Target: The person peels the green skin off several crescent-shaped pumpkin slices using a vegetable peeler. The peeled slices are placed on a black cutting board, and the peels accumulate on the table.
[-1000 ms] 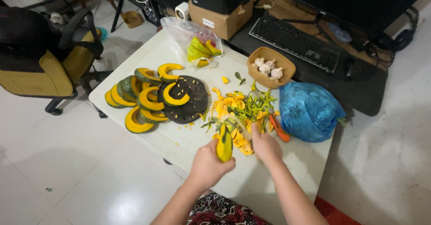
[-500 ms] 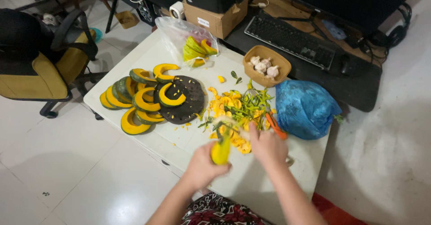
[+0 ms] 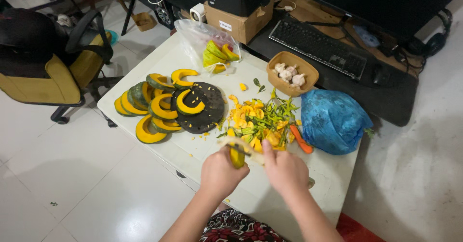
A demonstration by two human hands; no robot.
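Peeling is going on at the counter's (image 3: 159,61) near edge: the left hand (image 3: 219,173) is gripping a pumpkin wedge (image 3: 237,156), fingers curled tight around its lower end, while the right hand (image 3: 285,170) is closing on a pale-bladed knife (image 3: 243,150) lying across the wedge's top. The wedge is sitting at 6 o'clock from the peel heap (image 3: 260,121). Doing this well probably means keeping the blade shallow under the green skin, stroking away from the gripping thumb.

Single head-worn view, steeply downward and close over the white table (image 3: 159,61), floor around.
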